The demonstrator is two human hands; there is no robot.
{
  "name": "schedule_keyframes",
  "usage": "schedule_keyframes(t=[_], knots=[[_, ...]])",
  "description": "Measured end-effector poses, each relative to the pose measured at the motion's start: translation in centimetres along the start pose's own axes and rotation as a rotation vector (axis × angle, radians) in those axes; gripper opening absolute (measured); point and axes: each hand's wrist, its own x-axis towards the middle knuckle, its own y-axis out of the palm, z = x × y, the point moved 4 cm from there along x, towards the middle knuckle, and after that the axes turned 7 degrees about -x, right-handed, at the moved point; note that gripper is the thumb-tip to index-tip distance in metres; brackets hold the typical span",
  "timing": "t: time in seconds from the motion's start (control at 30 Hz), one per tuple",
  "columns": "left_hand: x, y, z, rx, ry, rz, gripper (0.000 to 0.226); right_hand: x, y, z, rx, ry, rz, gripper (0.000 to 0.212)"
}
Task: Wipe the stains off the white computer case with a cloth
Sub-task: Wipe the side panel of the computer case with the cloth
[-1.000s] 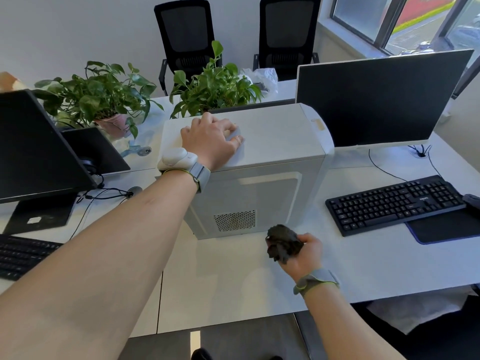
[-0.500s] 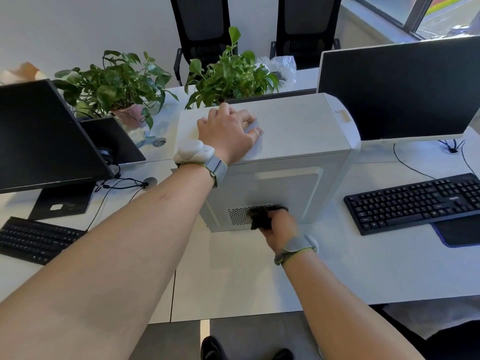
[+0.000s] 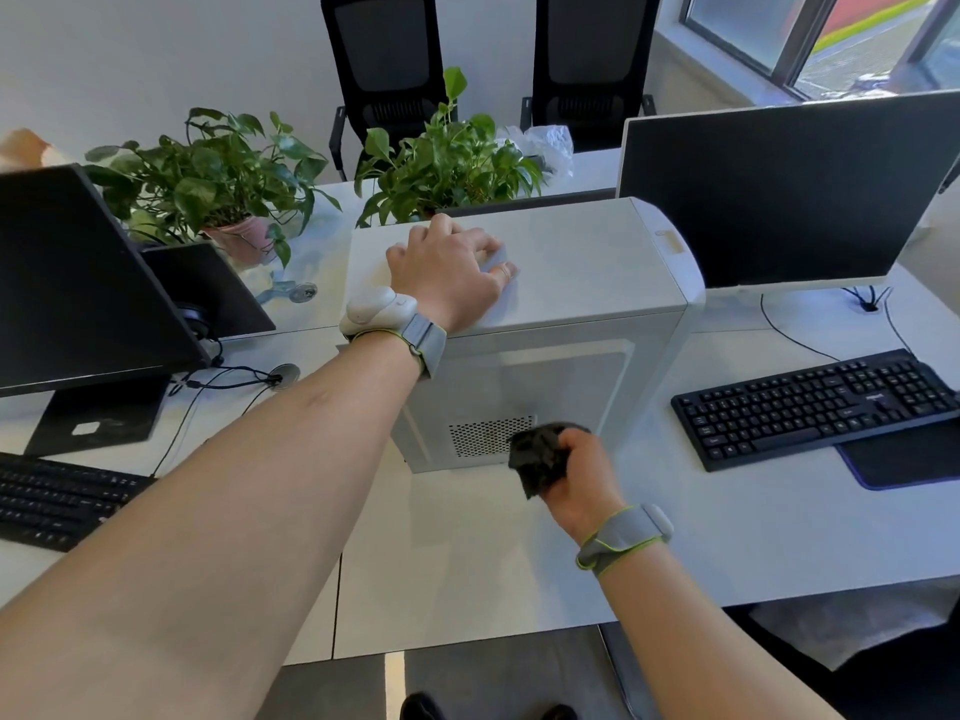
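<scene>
Since half a second ago our right hand draws the cloth rightward off the vent, fingers bunched around it. Left hand rests flat atop the case on the counter. Wiping appears underway.

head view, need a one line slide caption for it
Left hand rests on the white metal computer case while the right hand holds a crumpled black cloth by its lower side vent.

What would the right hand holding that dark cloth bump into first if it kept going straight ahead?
Most likely the white computer case: the right hand grips the cloth at the case's lower side, beside the vent grille. Whether cloth and panel touch is unclear.
</scene>
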Motion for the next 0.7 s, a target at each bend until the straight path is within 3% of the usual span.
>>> schedule_keyframes(t=[0.17,0.33,0.43,0.5,0.6,0.7], knots=[[0.0,0.0,0.2,-0.027,0.002,0.012,0.047,2.9,-1.7,-5.1,-0.036,0.143,-0.125,0.031],[0.1,0.0,0.5,-0.033,0.015,0.042,0.049,4.0,0.4,-1.6,0.039,0.022,-0.239,0.029],[0.2,0.0,0.4,-0.027,0.025,0.051,0.048,2.2,1.4,2.2,0.052,-0.184,-0.373,0.036],[0.1,0.1,0.4,-0.026,0.028,0.062,0.047,0.0,2.4,3.6,0.037,-0.388,-0.493,0.027],[0.2,0.1,0.2,-0.020,0.021,0.068,0.046,-2.5,5.2,3.0,-0.208,-0.743,-0.549,0.027],[0.1,-0.1,0.3,-0.051,0.013,0.087,0.045,-3.0,8.7,-0.9,-0.647,-1.002,-0.459,0.046]])
